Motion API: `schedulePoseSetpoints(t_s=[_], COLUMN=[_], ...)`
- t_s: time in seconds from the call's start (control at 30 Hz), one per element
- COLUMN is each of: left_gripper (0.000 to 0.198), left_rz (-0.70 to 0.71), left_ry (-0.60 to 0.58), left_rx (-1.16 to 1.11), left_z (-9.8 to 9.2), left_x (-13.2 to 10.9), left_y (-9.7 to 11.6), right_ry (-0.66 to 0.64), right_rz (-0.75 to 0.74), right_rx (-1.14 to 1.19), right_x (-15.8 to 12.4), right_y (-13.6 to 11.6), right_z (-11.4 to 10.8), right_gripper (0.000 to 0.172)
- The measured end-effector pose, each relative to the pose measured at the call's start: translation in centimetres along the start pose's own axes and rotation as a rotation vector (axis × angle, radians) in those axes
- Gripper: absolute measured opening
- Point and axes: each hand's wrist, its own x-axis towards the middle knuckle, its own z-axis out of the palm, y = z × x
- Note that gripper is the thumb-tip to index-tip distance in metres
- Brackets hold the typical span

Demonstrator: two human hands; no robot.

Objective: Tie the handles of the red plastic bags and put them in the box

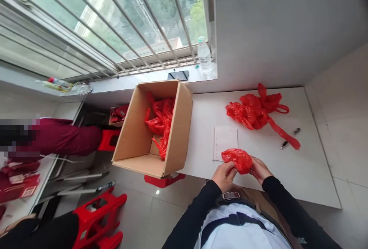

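Close to my body, at the front edge of the white table [270,168], a bunched red plastic bag [238,160] is held between both hands. My left hand [224,177] grips its lower left side with thumb and fingers closed. On the other side, my right hand [259,169] has its fingers closed on the bag's right edge; its fingertips are partly hidden. What the bag contains, if anything, cannot be seen. Just beyond it lies a white notebook [225,139]. Farther back on the right is a heap of red plastic bags [253,111] with loose handles trailing.
An open cardboard box [179,137] with red bags inside stands left of the table. Pens [284,144] lie at right. A water bottle [204,55] and a phone [178,75] rest on the windowsill. Red stools [97,212] and seated people are at left.
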Motion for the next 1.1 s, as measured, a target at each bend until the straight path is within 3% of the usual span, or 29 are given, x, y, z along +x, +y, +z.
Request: schedulePoseSetpoints(t_s=[0.23, 0.43, 0.73, 0.93, 1.1], left_gripper=[0.032, 0.029, 0.041, 0.040, 0.043], left_rz=[0.003, -0.029, -0.444, -0.504, -0.464], left_ry=[-0.002, -0.047, 0.250, 0.265, 0.271], left_rx=[0.027, 0.042, 0.353, 0.361, 0.236], left_z=[-0.6, -0.4, -2.1, -2.4, -1.8], left_x=[-0.4, -0.8, -1.4, -2.2, -1.4], left_y=[-0.5, -1.2, -6.0, -7.5, -8.2], right_ry=[-0.106, -0.155, 0.032, 0.180, 0.111], right_rz=[0.123, 0.151, 0.020, 0.000, -0.080], right_rx=[0.139, 0.177, 0.237, 0.213, 0.146], right_x=[0.0, -0.3, -0.3, 0.3, 0.4], right_y=[-0.7, -2.1, -2.5, -0.8, -1.3], right_z=[-1.4, -0.6, -1.2, -2.2, -2.1], right_gripper=[0.030, 0.034, 0.039, 0.042, 0.044])
